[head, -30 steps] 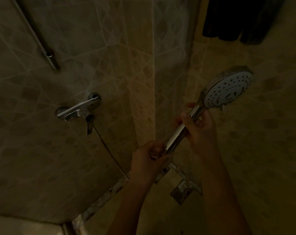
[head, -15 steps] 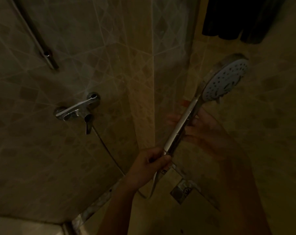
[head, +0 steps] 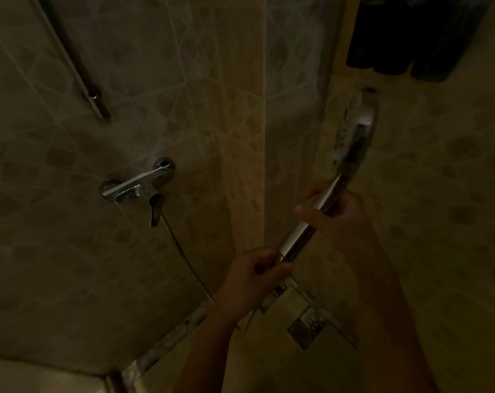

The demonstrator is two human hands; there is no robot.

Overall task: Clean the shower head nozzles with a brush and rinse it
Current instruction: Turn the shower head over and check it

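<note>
Chrome shower head (head: 354, 143) edge-on; left hand (head: 249, 282) grips smooth tubular handle (head: 300, 236) base, right hand (head: 342, 217) wraps it higher.

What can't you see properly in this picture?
Head view, all dim.
- Shower head nozzles: turned edge-on, so dirt can't be judged.
- Right hand grip: handle and darkness hide its fingers.
- Dark shapes, top right: cut off by the edge.
- Brush: nowhere in view.
</note>
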